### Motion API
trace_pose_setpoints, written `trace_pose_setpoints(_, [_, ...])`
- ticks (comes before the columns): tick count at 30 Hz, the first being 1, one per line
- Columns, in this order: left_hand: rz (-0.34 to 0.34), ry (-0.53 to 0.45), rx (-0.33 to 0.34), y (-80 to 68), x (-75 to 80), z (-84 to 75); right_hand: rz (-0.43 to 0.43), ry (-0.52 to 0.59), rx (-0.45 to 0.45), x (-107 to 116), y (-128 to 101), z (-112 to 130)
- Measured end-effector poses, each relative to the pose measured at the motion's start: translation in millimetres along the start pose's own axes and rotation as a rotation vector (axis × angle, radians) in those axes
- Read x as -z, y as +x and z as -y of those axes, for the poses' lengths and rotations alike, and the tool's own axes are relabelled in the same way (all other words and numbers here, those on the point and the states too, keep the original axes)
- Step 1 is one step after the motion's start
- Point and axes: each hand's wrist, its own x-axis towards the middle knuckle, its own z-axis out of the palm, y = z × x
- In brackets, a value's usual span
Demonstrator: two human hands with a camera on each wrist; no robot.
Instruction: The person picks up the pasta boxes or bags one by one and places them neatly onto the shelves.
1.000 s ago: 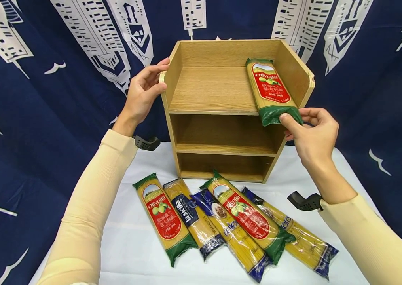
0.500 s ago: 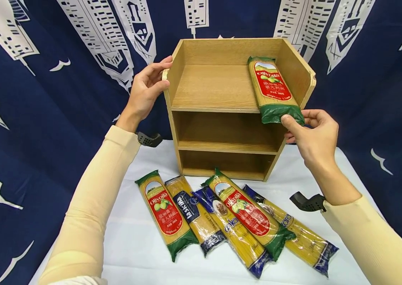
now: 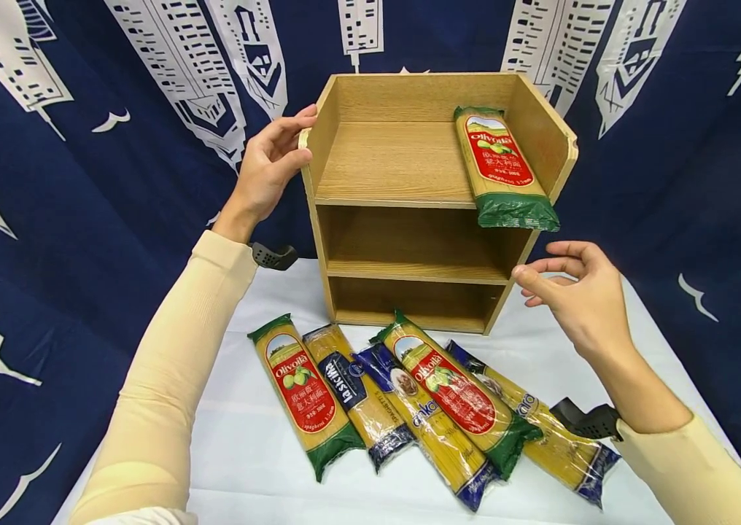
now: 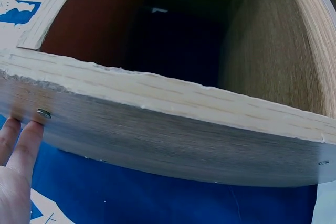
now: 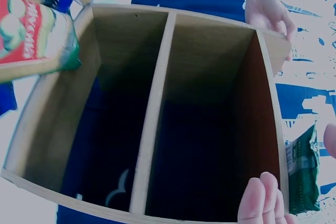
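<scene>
I log a long cream left sleeve point(image 3: 160, 379), close-fitting, creased around mid-arm, its plain cuff point(image 3: 222, 251) set off by a seam. White fabric point(image 3: 147, 517) shows at its near end. The right sleeve point(image 3: 692, 467) matches in colour. I record a black, curved left wrist mount point(image 3: 273, 257), pierced with small holes, and a black, hooked right wrist mount point(image 3: 583, 421). The left hand point(image 3: 264, 171) and right hand point(image 3: 580, 295) are bare.

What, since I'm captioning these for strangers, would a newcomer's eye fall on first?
Probably the wooden shelf unit in the middle, with a red-labelled spaghetti pack on its top level, at the right. Then five more pasta packs spread on the white table before it. The left hand touches its left side; the empty right hand hovers near its right.
</scene>
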Motion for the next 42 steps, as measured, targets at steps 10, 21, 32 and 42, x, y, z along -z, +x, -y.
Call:
trace_pose_setpoints(10, [-0.009, -0.007, 0.004, 1.4, 0.1, -1.7, 0.159, -0.165, -0.080, -2, -27, -20])
trace_pose_setpoints(21, [-0.005, -0.042, 0.001, 1.8, -0.9, -0.2, 0.412, -0.305, -0.190, -18, -47, -52])
trace_pose_setpoints(32, [-0.006, -0.045, -0.004, -0.4, -1.3, 0.6, 0.527, -0.444, -0.343, -31, -64, -88])
trace_pose_setpoints(42, [-0.011, -0.043, 0.005, -1.1, -1.3, 1.5, 0.532, -0.552, -0.313, -42, -78, -107])
